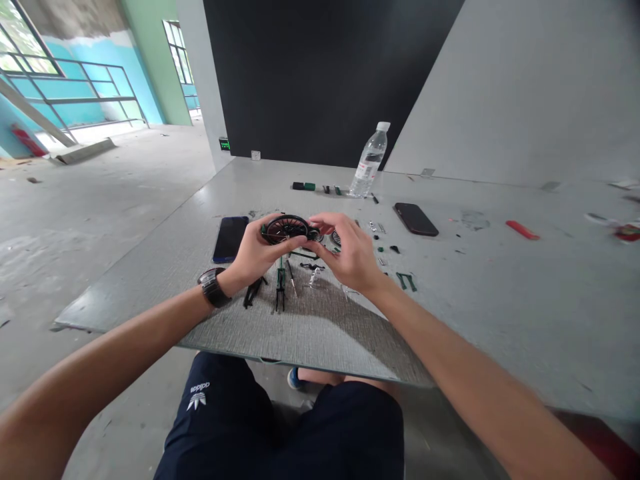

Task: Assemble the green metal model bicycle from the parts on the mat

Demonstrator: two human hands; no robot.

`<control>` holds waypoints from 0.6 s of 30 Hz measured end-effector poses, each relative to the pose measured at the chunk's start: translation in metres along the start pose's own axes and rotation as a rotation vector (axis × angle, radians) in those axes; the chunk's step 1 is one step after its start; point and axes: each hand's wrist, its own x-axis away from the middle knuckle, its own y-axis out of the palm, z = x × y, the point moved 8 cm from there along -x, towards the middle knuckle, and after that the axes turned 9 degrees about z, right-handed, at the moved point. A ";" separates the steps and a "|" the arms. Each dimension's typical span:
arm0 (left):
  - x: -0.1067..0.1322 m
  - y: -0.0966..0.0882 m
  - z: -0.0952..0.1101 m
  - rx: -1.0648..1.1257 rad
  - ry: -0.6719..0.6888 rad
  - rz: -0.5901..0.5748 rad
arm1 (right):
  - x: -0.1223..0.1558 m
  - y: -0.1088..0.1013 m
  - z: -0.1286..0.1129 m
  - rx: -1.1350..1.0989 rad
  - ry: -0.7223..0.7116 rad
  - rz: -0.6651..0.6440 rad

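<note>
A small black spoked model bicycle wheel [286,228] is held up above the table between both hands. My left hand [260,247] grips it with the thumb across its near side. My right hand [345,250] closes thumb and fingers on a small dark part [314,233] at the wheel's right edge; its exact shape is hidden. Another spoked wheel [335,237] shows partly behind my right fingers. Below the hands lie a green and black fork-like part [281,287], a thin screwdriver [291,279], black parts [255,292] and a silvery part [315,276].
A blue-edged phone [230,239] lies left of the hands, a dark phone [416,219] to the right. A water bottle [370,162] stands at the back. Green pieces [407,281], several tiny parts and a red object [523,230] lie rightward. The table's front edge [310,369] is above my lap.
</note>
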 end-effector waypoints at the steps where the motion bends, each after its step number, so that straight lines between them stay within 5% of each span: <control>1: 0.000 0.000 0.000 0.003 -0.002 0.001 | 0.001 0.000 0.002 -0.008 0.013 -0.001; 8: 0.000 0.002 -0.004 0.004 -0.006 -0.028 | 0.001 0.003 0.013 -0.070 0.124 -0.029; 18: -0.001 0.001 -0.009 0.046 -0.040 0.001 | -0.005 -0.003 0.008 -0.028 0.061 -0.084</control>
